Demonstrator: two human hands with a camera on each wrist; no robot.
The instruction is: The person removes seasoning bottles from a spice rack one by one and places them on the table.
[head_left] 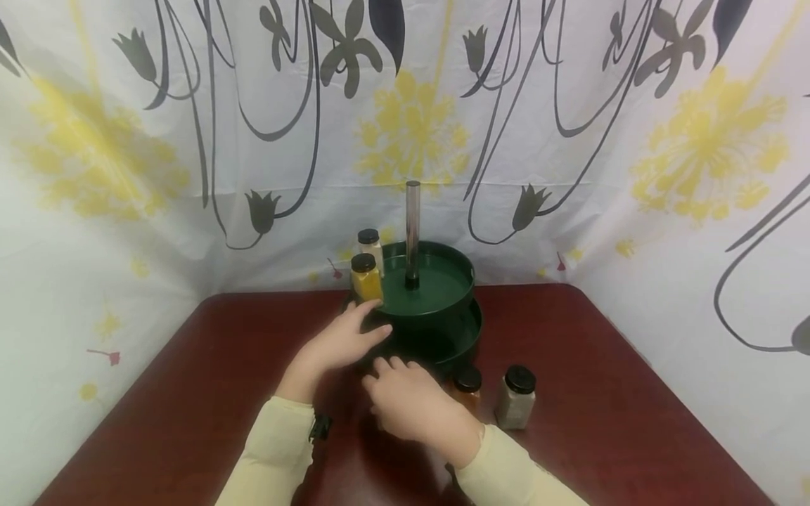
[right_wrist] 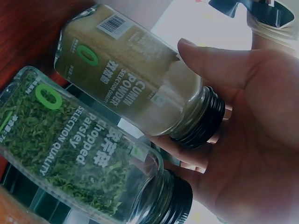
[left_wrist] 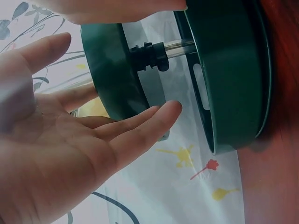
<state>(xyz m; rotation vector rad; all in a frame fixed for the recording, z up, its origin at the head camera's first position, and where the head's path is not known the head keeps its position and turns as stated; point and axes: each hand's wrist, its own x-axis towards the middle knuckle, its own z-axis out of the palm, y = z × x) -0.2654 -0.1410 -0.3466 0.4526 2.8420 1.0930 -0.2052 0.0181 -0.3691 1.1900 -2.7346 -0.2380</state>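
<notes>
In the head view my left hand (head_left: 338,339) reaches to the left side of a two-tier green turntable (head_left: 436,321), fingers loosely extended, just below a jar of yellow powder (head_left: 367,282) on the upper tier. The left wrist view shows its palm empty. My right hand (head_left: 418,404) is lower, in front of the bottom tier. In the right wrist view its thumb and fingers lie on either side of a black-lidded cumin powder jar (right_wrist: 126,72), gripping it. A chopped parsley jar (right_wrist: 84,149) stands close beside. Both jars are hidden beneath the hand in the head view.
A second jar (head_left: 372,244) stands behind the yellow one. To the right of my right hand are a brown spice jar (head_left: 470,393) and a greyish jar (head_left: 515,400) on the red table (head_left: 601,422). A metal pole (head_left: 413,228) rises from the upper tier.
</notes>
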